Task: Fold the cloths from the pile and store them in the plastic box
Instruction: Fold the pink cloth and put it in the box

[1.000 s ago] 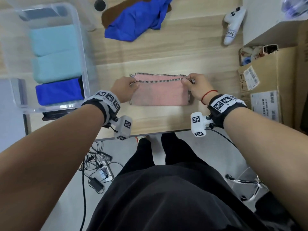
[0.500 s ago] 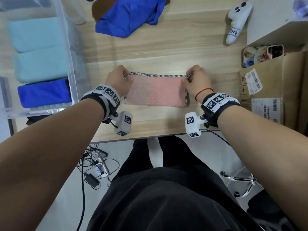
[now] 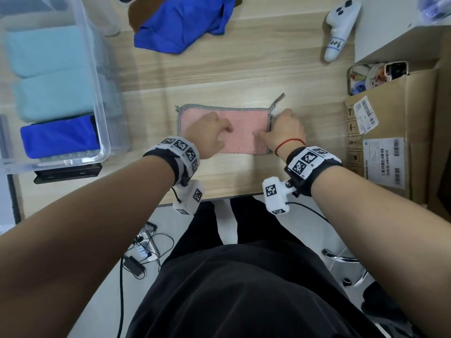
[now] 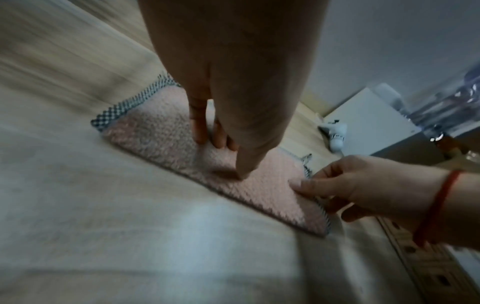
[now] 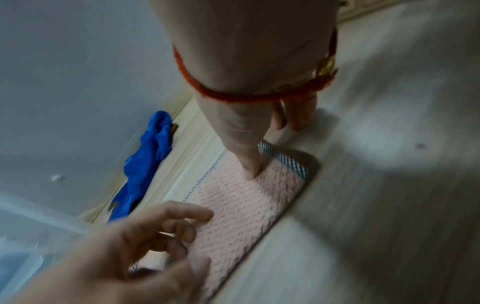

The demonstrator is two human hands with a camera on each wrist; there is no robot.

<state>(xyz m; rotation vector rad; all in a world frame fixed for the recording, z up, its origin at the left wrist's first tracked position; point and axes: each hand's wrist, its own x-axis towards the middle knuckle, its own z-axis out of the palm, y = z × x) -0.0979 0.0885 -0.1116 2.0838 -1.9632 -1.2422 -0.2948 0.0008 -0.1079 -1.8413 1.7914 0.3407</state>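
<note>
A pink cloth (image 3: 244, 132) with a checked border lies folded flat on the wooden table (image 3: 244, 69). My left hand (image 3: 219, 128) rests on its left-middle part, with thumb and fingertips (image 4: 202, 133) touching the top. My right hand (image 3: 275, 125) pinches the cloth's right edge, thumb on top (image 5: 253, 170) and fingers curled past the edge. The clear plastic box (image 3: 102, 132) at the left holds two folded teal cloths (image 3: 48, 69) and a folded blue one (image 3: 58, 135). At the far edge sits the pile, a crumpled blue cloth (image 3: 183, 23) lying over a brown one (image 3: 136, 13).
A white controller (image 3: 339, 28) lies at the far right. A cardboard box (image 3: 390, 132) stands along the right side, with a phone case (image 3: 375, 74) behind it. A black block (image 3: 68, 172) lies under the plastic box's near end. The table's front edge runs just behind my wrists.
My left hand has left the cloth's far-left corner and moved right onto its middle. My right hand stays at the right edge. A checked loop now sticks out at the far-right corner.
</note>
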